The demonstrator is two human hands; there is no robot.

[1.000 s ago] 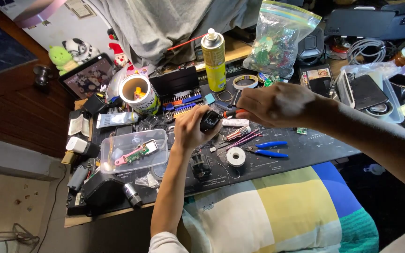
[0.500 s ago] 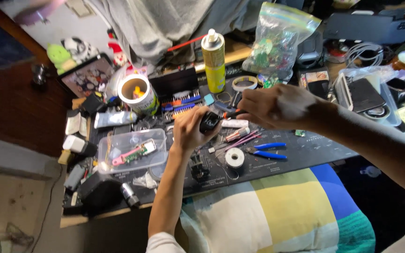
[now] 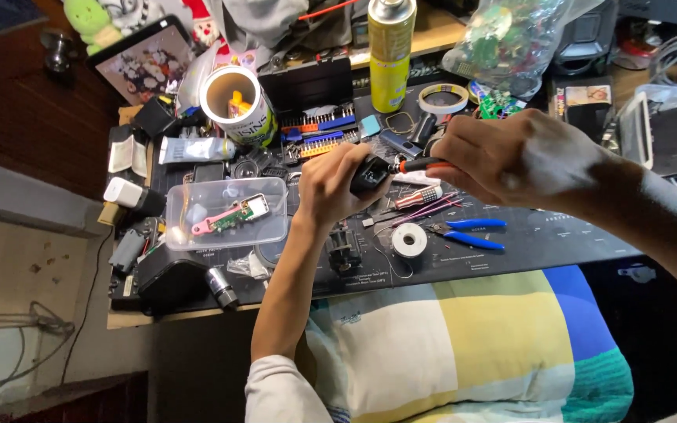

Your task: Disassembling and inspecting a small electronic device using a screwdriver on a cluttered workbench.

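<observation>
nearest the camera, a colour-blocked yellow, white and blue cushion (image 3: pixel 464 345) lies across the lap against the counter (image 3: pixel 558 235) edge. above it, the left hand (image 3: pixel 337 186) rises on a near-vertical forearm, fingers clenched round a small black boxy device (image 3: pixel 369 174), lifted clear of the counter, apparently to steady it. the right hand (image 3: pixel 511 157) reaches in from the right, knuckles up, fingers gripping a red-handled slim screwdriver (image 3: pixel 417 165) whose tip meets the device. behind, a clear plastic lidded box (image 3: pixel 226 213) and a yellow spray can (image 3: pixel 390 55) stand apart.
</observation>
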